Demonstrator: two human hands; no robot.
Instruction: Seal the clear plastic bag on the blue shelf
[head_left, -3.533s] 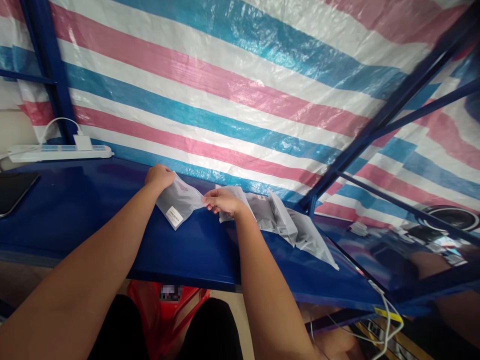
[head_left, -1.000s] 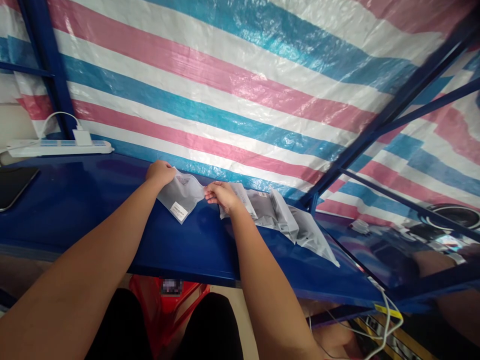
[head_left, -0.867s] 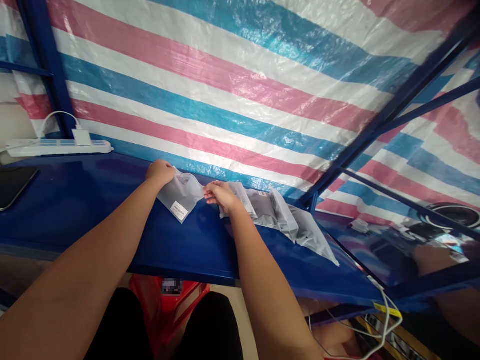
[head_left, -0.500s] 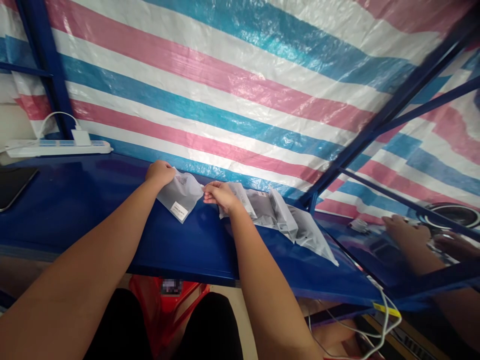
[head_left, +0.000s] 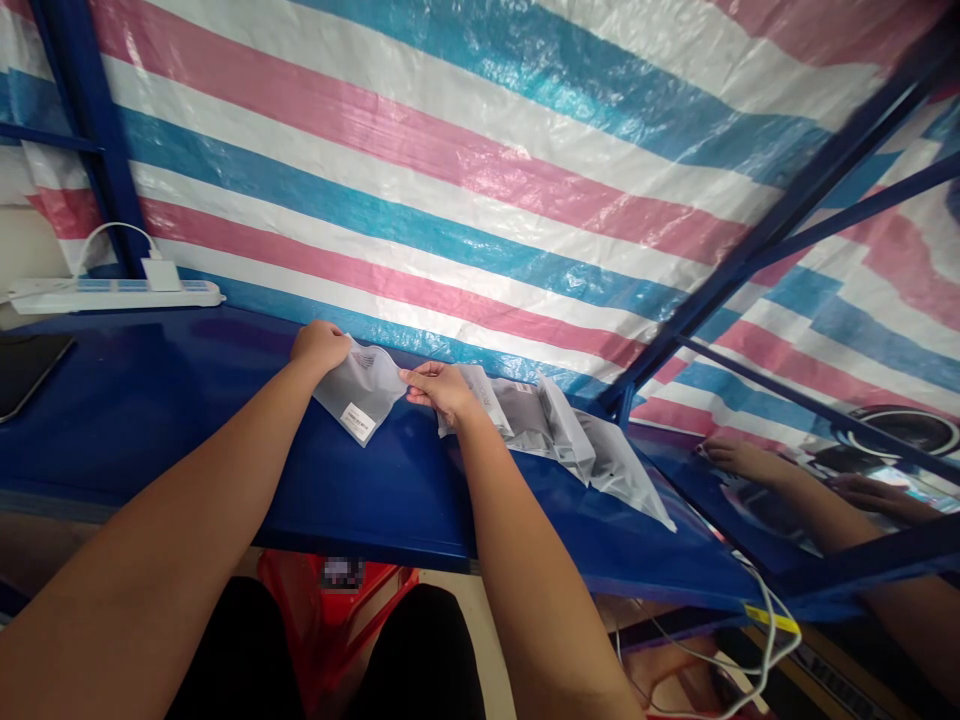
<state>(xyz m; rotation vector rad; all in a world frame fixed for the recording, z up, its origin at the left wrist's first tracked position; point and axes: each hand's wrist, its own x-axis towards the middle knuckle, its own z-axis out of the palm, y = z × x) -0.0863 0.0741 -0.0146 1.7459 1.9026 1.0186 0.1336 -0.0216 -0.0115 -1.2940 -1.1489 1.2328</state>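
Note:
A translucent plastic pouch (head_left: 369, 385) with a white printed label (head_left: 358, 423) near its lower corner lies on the blue table (head_left: 337, 510). My left hand (head_left: 322, 345) grips the pouch's upper left edge, with the fingertips partly hidden. On the opposite side, my right hand (head_left: 436, 388) pinches the right corner between thumb and fingers. The pouch's top edge bows out between both hands. Just right of my right hand, several similar plastic pouches (head_left: 529, 415) lean in a row along the back of the table.
At the back left are a white power strip (head_left: 112, 295) and a dark flat device (head_left: 30, 365). Behind the table hangs a striped plastic sheet (head_left: 420, 200). Beyond a blue frame post (head_left: 720, 270), a co-worker's hands (head_left: 742, 462) are over the neighbouring surface. White cables (head_left: 769, 640) hang at the right.
My right hand has shifted slightly left onto the pouch's corner; my left hand has stayed put. The co-worker's hand at right has reached further left.

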